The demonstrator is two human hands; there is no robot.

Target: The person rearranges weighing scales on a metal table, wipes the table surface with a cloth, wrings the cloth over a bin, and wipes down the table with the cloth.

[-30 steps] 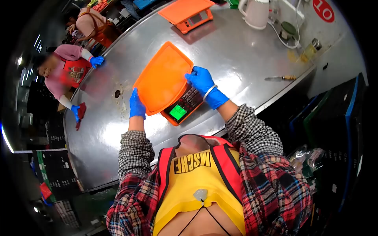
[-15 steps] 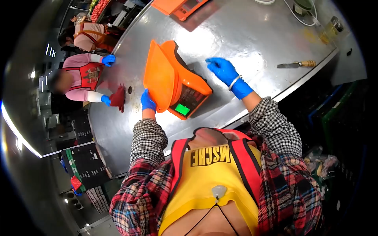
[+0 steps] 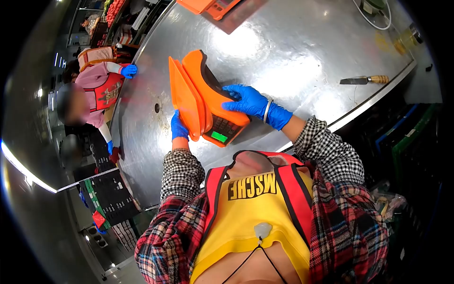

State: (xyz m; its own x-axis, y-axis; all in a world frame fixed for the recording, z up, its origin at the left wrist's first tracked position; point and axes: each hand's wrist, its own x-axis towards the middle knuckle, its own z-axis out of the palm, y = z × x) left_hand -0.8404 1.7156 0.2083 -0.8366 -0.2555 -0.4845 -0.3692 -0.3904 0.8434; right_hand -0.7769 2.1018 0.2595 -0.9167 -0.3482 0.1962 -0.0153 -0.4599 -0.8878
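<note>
An orange digital weighing scale (image 3: 215,102) with a lit green display is tipped onto its side on the metal table (image 3: 283,52). Its orange pan (image 3: 183,97) faces left and is seen almost edge-on. My left hand (image 3: 178,127), in a blue glove, holds the pan's near edge, with some fingers hidden behind it. My right hand (image 3: 250,102), also gloved in blue, grips the body from its underside, fingers curled over the edge. A bracelet circles the right wrist.
Another orange scale (image 3: 213,6) stands at the far edge of view. To the right lies a knife (image 3: 364,80) with a wooden handle. Across the table's left edge is a co-worker (image 3: 101,90) with blue gloves, holding a dark red cloth (image 3: 115,155). Black crates (image 3: 113,196) are at lower left.
My right hand has moved left from the table onto the scale's body. The scale has tipped further over. The co-worker has drawn the red cloth off the table toward the lower left.
</note>
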